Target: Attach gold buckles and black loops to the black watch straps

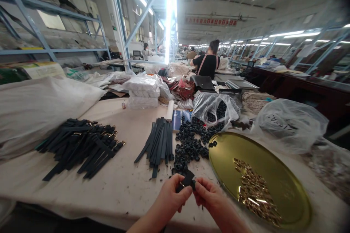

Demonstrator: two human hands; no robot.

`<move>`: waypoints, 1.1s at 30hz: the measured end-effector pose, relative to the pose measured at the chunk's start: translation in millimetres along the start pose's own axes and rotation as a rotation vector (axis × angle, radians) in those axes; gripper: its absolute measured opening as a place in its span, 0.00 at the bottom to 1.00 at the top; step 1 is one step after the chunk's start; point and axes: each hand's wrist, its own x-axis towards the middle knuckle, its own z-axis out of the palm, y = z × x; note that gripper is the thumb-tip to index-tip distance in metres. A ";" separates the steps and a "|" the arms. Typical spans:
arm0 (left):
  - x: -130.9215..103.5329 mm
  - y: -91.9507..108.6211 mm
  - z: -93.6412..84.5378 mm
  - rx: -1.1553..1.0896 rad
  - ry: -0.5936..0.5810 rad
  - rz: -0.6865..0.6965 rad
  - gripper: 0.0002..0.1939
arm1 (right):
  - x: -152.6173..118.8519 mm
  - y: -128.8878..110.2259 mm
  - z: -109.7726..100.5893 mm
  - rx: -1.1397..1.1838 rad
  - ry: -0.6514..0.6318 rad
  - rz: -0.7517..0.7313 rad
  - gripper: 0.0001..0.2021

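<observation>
Close to the table's front edge, my left hand (pixel 171 193) pinches a short black strap (pixel 188 179) between thumb and fingers. My right hand (pixel 207 192) is closed at the strap's right end, on a small dark piece that looks like a strap loop; the fingers partly cover it. Just beyond the hands spreads a heap of small black loops (pixel 188 149). Plain black straps (pixel 159 142) lie bundled left of the loops. Farther left is a pile of black straps with gold buckles (pixel 82 143). To the right, an oval gold tray (pixel 226 160) carries many small gold metal buckles (pixel 257 189).
Behind the loops sit an open plastic bag (pixel 216 107) with more loops, a blue booklet (pixel 180 118) and a white roll (pixel 170 110). Wrapped white packs (pixel 143 91) stand at the back. A clear bag (pixel 291 123) lies beyond the tray. A person (pixel 207 62) works farther off.
</observation>
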 end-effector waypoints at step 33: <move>-24.5 -19.3 6.2 0.459 -0.105 0.036 0.15 | -38.0 28.2 8.4 0.282 0.135 0.016 0.14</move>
